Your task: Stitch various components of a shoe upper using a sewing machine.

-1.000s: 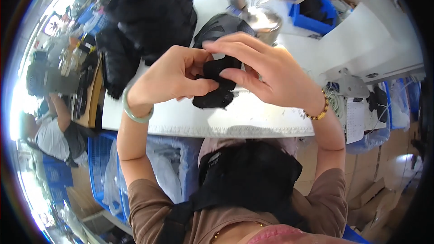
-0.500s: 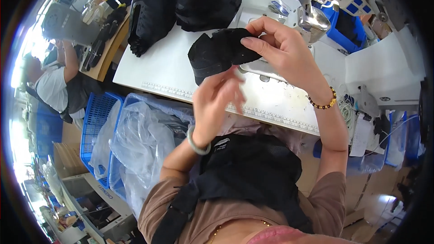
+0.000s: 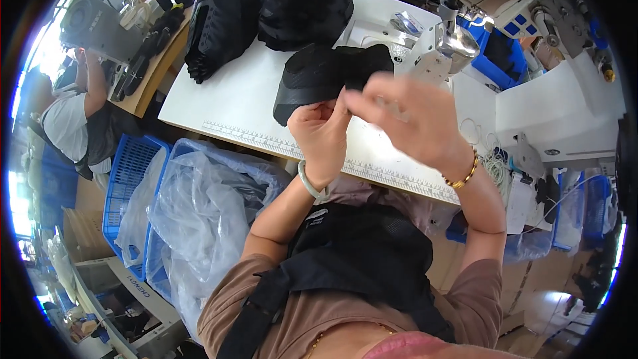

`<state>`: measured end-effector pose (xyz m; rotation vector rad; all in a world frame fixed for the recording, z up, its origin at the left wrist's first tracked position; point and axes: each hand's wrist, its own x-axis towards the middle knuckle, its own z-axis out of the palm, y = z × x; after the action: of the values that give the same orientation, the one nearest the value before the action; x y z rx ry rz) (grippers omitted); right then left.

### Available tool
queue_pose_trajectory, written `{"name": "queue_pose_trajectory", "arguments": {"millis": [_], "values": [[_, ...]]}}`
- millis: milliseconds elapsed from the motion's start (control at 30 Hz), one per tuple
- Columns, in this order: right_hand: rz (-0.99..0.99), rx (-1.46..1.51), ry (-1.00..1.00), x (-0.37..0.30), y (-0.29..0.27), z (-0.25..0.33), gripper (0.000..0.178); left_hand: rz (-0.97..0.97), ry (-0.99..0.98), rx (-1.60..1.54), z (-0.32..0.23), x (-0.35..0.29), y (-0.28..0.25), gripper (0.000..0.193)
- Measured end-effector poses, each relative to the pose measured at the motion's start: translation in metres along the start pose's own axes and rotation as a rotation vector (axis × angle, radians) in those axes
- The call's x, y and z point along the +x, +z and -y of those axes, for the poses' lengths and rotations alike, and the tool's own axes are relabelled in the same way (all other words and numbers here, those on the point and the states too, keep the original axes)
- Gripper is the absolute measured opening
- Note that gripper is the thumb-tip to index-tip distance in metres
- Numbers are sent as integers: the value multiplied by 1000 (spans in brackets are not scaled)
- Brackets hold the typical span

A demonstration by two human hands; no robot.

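Observation:
A black fabric piece [image 3: 312, 78], shaped like a shoe upper, is held just above the white table. My left hand [image 3: 322, 136] pinches its near edge between thumb and fingers, a pale bangle on that wrist. Over the right end of the piece hovers my right hand [image 3: 415, 119], its fingertips close to my left thumb. Motion smears those fingers, so I cannot make out whether they grip anything. Beyond the piece stand a tall stack of black pieces [image 3: 306, 6] and a second black bundle [image 3: 222, 26] to its left.
A sewing machine head [image 3: 435, 50] stands at the table's right, a blue bin [image 3: 498, 53] behind it. Along the white table's [image 3: 219, 103] front edge runs a ruler strip. Blue crates [image 3: 136, 179] with plastic bags [image 3: 199, 206] sit at left; another person [image 3: 70, 119] works farther left.
My right hand has left the piece's right end and come nearer, toward my left fingers. My left hand, blurred before, now pinches the near edge. The view has shifted slightly.

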<state>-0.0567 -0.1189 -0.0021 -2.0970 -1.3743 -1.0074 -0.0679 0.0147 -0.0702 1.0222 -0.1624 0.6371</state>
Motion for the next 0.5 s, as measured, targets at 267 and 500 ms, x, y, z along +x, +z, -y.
{"name": "queue_pose_trajectory", "arguments": {"millis": [267, 500], "values": [[-34, -228, -366, -14, 5, -4, 37, 30, -7, -60, 12, -10, -7, 6], [-28, -203, -389, -14, 7, -5, 37, 48, -25, -32, 14, -10, -14, 6]]}}
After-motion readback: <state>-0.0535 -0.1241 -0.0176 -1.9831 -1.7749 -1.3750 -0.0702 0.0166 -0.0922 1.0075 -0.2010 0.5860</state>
